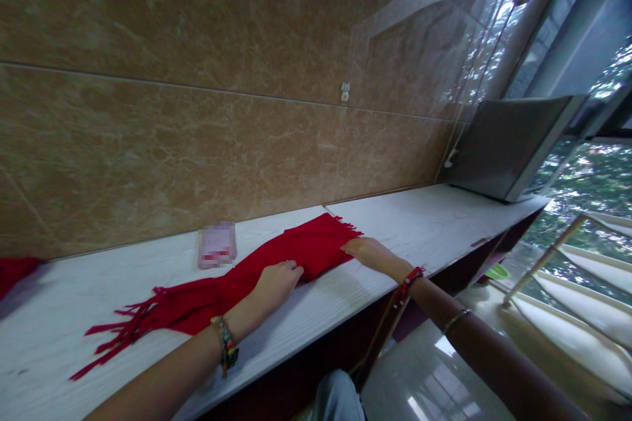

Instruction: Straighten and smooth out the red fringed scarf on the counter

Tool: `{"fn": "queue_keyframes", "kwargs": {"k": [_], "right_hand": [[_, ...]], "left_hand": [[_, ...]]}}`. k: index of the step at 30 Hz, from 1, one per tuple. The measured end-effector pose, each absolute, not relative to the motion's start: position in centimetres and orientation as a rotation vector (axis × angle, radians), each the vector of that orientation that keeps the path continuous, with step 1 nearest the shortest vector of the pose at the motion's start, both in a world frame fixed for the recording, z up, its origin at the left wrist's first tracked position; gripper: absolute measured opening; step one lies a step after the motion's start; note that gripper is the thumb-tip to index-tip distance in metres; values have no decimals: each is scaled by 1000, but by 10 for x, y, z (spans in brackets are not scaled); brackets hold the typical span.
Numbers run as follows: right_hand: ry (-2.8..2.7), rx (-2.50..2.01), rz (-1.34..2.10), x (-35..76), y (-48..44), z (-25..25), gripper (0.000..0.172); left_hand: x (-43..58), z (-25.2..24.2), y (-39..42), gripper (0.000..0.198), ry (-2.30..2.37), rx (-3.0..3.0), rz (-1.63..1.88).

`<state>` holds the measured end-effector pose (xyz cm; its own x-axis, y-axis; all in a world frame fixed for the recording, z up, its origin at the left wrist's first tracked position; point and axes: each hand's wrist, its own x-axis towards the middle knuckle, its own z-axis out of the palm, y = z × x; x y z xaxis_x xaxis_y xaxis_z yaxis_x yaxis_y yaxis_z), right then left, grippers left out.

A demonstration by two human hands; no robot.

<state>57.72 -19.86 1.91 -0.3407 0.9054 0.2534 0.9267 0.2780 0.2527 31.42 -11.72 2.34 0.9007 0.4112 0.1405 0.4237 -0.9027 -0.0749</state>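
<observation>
A red scarf point(261, 263) with fringed ends lies lengthwise along the white counter. Its right part is folded fairly flat, while the left part is bunched and its tassels spread loosely. My left hand point(277, 286), with a ring and a beaded bracelet, is closed on the scarf's near edge around the middle. At the right end, close to the fringe, the fingers of my right hand point(368, 253) pinch the near corner; the fingertips are partly hidden. A red bracelet and a thin bangle are on that arm.
Against the brown tiled wall point(197, 145) lies a blurred, pinkish flat object point(217, 245). Another red cloth point(17, 271) shows at the far left. A large grey boxy object point(508, 145) stands at the counter's right end, with a rack point(567, 276) beyond the edge.
</observation>
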Motion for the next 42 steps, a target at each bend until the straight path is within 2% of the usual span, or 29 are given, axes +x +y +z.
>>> {"fn": "queue_keyframes", "kwargs": {"k": [9,21,27,36,42], "right_hand": [[-2510,-1582,-677,568,-195,13,20],[-2428,-1702,-623,570,-197,13,30],[-2467,-1657,-663,565,-195,12,25],[-2383,-1830,-672,566,-191,13,18],[-2299,-1800,-801,566,-196,4,17]], "left_hand": [[314,27,-115,25,-764,-2996,-259],[309,20,-109,35,-709,-2991,-253],[308,13,-106,38,-665,-2984,-266],[305,19,-115,27,-618,-2872,-228],[302,17,-109,21,-539,-2776,-199]]}}
